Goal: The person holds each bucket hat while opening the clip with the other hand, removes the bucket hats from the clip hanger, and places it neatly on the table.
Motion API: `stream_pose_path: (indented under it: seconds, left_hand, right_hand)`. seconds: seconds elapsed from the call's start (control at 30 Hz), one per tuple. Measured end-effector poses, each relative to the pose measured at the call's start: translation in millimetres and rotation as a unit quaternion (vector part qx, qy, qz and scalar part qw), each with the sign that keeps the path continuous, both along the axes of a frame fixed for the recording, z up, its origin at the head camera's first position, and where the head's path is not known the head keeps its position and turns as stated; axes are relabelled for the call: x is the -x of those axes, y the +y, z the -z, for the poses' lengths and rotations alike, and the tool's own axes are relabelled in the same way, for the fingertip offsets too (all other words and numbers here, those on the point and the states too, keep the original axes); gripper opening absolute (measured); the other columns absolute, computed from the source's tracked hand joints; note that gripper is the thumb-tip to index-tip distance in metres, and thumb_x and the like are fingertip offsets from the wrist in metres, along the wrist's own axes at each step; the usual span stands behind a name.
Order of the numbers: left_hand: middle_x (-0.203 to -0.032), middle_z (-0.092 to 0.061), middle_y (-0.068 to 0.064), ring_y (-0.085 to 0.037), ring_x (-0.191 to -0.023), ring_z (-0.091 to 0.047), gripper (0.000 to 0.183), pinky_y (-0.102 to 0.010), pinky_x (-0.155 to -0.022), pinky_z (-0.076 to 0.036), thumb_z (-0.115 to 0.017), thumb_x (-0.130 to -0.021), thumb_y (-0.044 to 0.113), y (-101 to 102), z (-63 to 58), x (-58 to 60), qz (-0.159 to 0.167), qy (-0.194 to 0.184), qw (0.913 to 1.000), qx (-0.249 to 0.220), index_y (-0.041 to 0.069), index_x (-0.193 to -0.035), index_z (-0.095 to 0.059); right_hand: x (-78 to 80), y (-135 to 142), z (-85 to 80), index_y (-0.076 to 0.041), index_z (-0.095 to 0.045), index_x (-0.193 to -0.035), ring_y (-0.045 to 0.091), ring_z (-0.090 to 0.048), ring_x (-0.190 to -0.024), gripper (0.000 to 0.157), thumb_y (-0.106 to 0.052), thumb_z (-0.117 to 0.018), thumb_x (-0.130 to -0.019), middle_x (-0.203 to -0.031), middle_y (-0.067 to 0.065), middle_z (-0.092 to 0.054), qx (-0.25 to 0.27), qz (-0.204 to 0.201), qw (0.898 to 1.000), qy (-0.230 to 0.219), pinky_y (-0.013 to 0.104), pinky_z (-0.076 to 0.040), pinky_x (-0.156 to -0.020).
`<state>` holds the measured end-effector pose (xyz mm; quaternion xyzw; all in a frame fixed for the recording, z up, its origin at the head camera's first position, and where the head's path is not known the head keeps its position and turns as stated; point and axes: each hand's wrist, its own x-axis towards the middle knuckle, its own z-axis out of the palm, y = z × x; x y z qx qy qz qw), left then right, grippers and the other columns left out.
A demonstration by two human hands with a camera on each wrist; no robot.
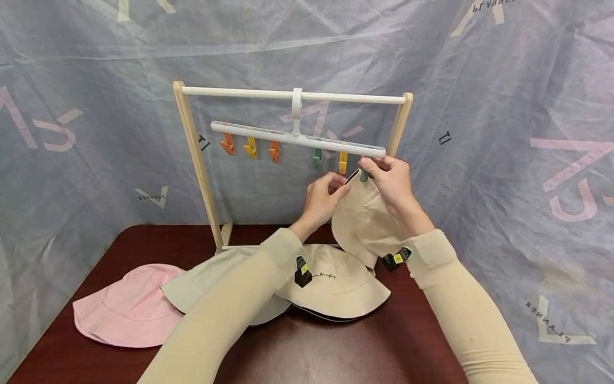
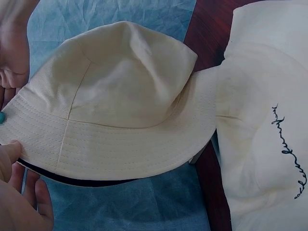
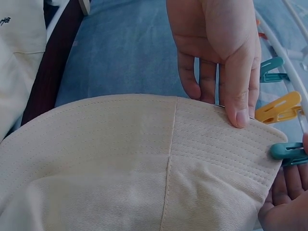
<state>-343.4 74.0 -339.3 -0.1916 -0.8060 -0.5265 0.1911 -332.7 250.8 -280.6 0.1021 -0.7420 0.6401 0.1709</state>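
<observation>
A cream bucket hat (image 1: 357,218) hangs brim-up under the right end of the white clip hanger (image 1: 268,132). My left hand (image 1: 318,202) pinches its brim between thumb and fingers; the right wrist view shows the thumb on the stitched side. With my right hand (image 1: 395,184) I grip the green clip (image 3: 288,151) at the hanger's end. That clip's tip overlaps the corner of the brim. A yellow clip (image 3: 280,108) is just beside it. Most of the right hand's fingers are hidden behind the clip in the right wrist view.
The hanger hooks over the top bar (image 1: 230,93) of a wooden-sided rack (image 1: 195,154). More orange, yellow and green clips hang along it. On the dark red table (image 1: 384,352) lie a pink hat (image 1: 131,304), a pale grey-green hat (image 1: 206,280) and a cream hat with black script (image 1: 340,290).
</observation>
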Motion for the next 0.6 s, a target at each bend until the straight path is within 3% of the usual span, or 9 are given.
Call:
stream_pose_path:
  seconds: [0.6]
  left_hand:
    - [-0.103,-0.078,-0.002,-0.015,-0.094,-0.072,0.016,-0.029,-0.087,-0.056,-0.076,-0.101,0.025,0.5,-0.5,-2.3,-0.004,0.007,0.9999,-0.007,0.012,-0.11,-0.075]
  right_hand:
    - [-0.7,-1.8,-0.8,0.003,-0.074,-0.127,0.006,-0.072,-0.099,0.038,-0.026,-0.075,-0.102,-0.094,-0.012,-0.078,0.003,0.012,1.0,0.003,0.025,-0.055,-0.094]
